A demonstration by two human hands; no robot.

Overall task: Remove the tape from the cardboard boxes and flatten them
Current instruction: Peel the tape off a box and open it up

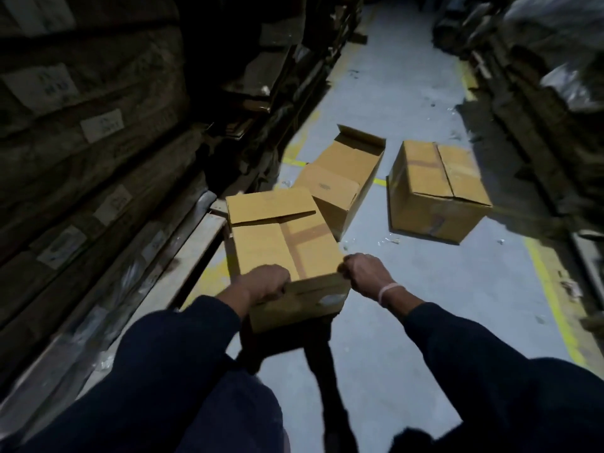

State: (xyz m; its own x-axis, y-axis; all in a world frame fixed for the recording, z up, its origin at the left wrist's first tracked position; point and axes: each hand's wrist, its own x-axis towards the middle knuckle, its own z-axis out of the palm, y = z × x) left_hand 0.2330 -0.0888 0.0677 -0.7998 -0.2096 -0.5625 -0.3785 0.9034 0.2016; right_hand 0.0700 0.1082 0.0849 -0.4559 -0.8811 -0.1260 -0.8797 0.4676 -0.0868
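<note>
The nearest cardboard box (pixel 287 253) is held up off the floor in front of the person, tilted so its taped top faces the camera, probably to bring the seam within reach. The left hand (pixel 264 284) grips the near edge, its fingers (pixel 277 291) curled over the rim to steady the box. The right hand (pixel 362 273) sits at the near right corner with fingers (pixel 343 268) pinched together there, seemingly on a tape end, though the tape itself is too faint to confirm. A brown tape strip (pixel 294 246) crosses the top, and 1 flap beyond it already lifts. Farther on, an open box (pixel 343 178) lies on its side on the grey floor (pixel 425 289). Beside it a closed box (pixel 434 191) rests, apparently awaiting its turn.
</note>
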